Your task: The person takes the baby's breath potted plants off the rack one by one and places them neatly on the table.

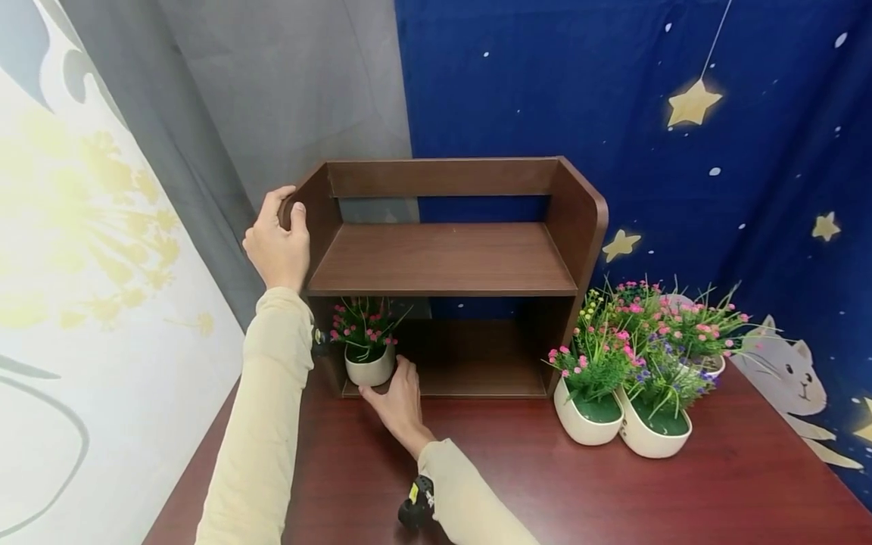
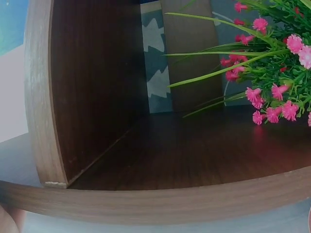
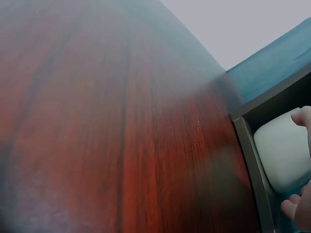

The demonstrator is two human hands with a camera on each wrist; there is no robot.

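A brown two-tier wooden shelf (image 1: 443, 261) stands on the table. My left hand (image 1: 279, 246) grips the upper edge of its left side panel, thumb inside and fingers outside. In the lower compartment, at the left end, sits a white flowerpot (image 1: 371, 369) with pink artificial flowers (image 2: 290, 109). My right hand (image 1: 400, 401) holds this pot low down, its thumb at the front and its fingers by the right side. In the right wrist view, the fingertips lie about the white flowerpot (image 3: 284, 150), with part of the hand cut off by the frame.
Several more white pots (image 1: 589, 420) with pink, yellow and purple flowers stand close together on the table, right of the shelf. The dark red table (image 1: 518, 469) stretches in front. Behind hang a grey curtain (image 1: 293, 83) and a blue starry one (image 1: 545, 83).
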